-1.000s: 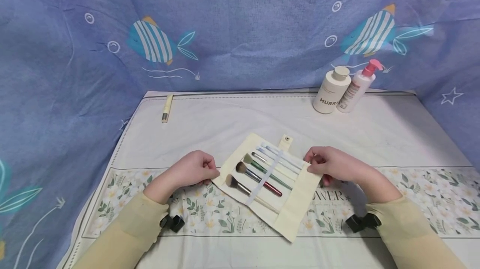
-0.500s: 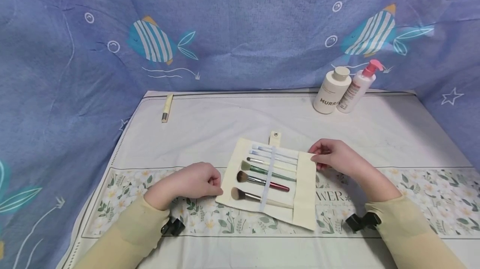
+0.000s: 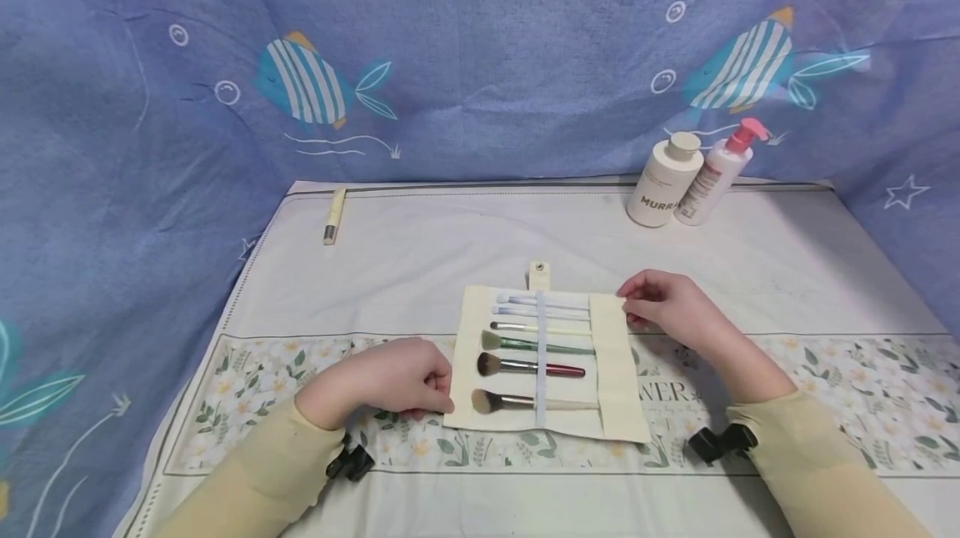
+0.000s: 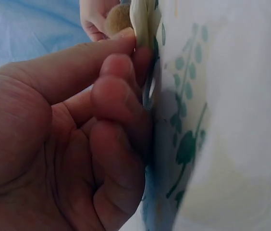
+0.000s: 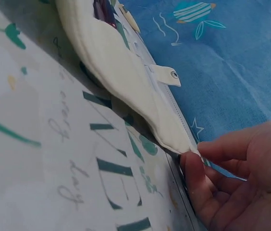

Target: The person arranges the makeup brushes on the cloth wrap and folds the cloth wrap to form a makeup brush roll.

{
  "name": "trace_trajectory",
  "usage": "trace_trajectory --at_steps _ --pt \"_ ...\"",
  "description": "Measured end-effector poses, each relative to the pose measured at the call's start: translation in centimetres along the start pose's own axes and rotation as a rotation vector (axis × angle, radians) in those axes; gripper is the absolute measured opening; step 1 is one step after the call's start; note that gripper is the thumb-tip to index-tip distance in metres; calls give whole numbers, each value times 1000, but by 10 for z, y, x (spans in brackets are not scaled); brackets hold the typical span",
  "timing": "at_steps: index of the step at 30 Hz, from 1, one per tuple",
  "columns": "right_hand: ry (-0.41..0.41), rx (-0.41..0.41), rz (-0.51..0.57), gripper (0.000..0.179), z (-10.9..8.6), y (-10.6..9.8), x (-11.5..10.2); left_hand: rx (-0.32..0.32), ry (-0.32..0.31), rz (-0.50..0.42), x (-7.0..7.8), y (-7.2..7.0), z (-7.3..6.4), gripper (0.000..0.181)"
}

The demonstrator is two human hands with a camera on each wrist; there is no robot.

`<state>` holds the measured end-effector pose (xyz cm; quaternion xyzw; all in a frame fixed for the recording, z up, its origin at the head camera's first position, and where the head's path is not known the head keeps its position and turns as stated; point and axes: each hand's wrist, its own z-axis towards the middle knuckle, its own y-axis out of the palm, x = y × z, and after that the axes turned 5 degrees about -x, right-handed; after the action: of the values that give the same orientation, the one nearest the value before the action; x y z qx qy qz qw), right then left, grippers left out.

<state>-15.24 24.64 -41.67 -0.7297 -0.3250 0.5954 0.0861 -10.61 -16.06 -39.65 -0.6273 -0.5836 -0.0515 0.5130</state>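
Observation:
A cream fabric brush roll [image 3: 618, 371] lies unfolded on the table, its snap tab [image 3: 539, 275] pointing to the back. Several makeup brushes sit side by side under a pale elastic band [image 3: 541, 363], among them a red-handled brush [image 3: 558, 369] and a green one [image 3: 558, 346]. My left hand [image 3: 401, 379] pinches the roll's front left corner; in the left wrist view, thumb and finger meet on the cloth [image 4: 142, 21]. At the back right corner, my right hand [image 3: 667, 304] pinches the fabric between thumb and fingers, as the right wrist view also shows [image 5: 236, 173].
A white bottle [image 3: 663, 183] and a pink-topped pump bottle [image 3: 712, 179] stand at the back right. Toward the back left lies a small cream tube [image 3: 334, 217]. A floral-printed cloth [image 3: 450, 238] covers the table, with a blue fish-patterned curtain [image 3: 480, 62] behind.
The brush roll has turned counterclockwise and now lies nearly square to the table. My left hand has come toward the front, while my right hand has moved toward the back.

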Motion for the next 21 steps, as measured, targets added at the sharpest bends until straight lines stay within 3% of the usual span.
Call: trace_trajectory --at_steps 9,13,16,21 --pt "20 18 1 28 -2 1 0 -38 27 -59 2 1 0 26" --pt "21 16 0 29 -4 1 -1 -36 47 -29 2 1 2 26" --pt "-3 7 -52 31 -4 1 -2 12 71 44 1 -1 2 25" --pt "-76 11 -176 24 -7 4 -8 161 110 139 3 -3 1 19"
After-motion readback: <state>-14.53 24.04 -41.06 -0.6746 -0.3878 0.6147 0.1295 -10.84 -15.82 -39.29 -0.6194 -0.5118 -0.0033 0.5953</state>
